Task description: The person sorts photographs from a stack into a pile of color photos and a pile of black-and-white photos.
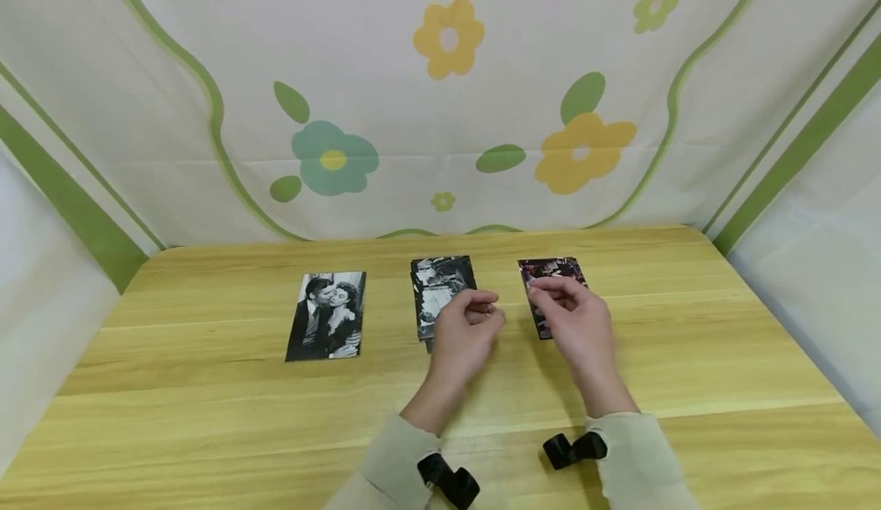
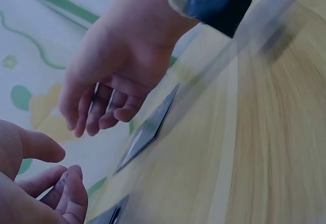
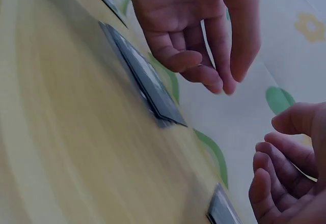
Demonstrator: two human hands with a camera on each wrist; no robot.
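My left hand (image 1: 466,338) hovers over the lower right part of the middle stack of black-and-white photo cards (image 1: 440,284), fingers loosely curled with nothing between them. My right hand (image 1: 581,325) is raised over the right stack of darker, coloured photo cards (image 1: 551,267) and covers much of it; its thumb and fingertips come close together around bare air. In the right wrist view, the left hand (image 3: 198,25) hangs above the middle stack (image 3: 140,79), apart from it. At the left lies a black-and-white photo card (image 1: 326,316) of a couple embracing.
All the cards lie on a wood-grain table (image 1: 206,426). A white cloth (image 1: 385,97) printed with flowers and green lines stands along the back edge and continues down both sides. Dark camera mounts (image 1: 450,481) sit at the wrists.
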